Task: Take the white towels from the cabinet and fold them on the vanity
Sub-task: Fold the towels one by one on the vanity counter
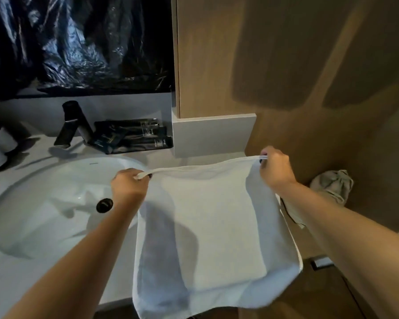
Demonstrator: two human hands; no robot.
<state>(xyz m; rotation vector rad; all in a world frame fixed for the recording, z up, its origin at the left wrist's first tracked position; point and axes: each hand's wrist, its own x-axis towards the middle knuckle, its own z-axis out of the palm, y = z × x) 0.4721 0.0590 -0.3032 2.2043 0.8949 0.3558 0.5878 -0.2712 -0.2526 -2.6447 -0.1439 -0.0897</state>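
White towel (217,226): out of the cabinet and held spread above the bench; its lower part drapes over the front edge, its upper hem is pulled taut between both hands. Whether it is a single layer or already doubled cannot be told.
Left hand (129,183): fingers curled around the towel's upper left corner, pinching the hem just over the sink's right rim.
Right hand (276,169): fingers closed on the upper right corner, held slightly higher and farther back than the left.
Bench (44,272): pale vanity top; no folded towel is visible on it.
Sink (44,203): white oval basin with a dark drain (104,205), left of the towel.
Grey cloth (332,187): crumpled bundle to the right of the right forearm, against the wooden wall; not part of the fold.
Faucet (72,125): dark, behind the basin.
Toiletry tubes (134,137): dark packets lying beside the faucet.
Progress: retrieval appears done for this towel; folding seems at an early stage, with laying flat and the later folds probably left. Further towels, if any, are out of view.
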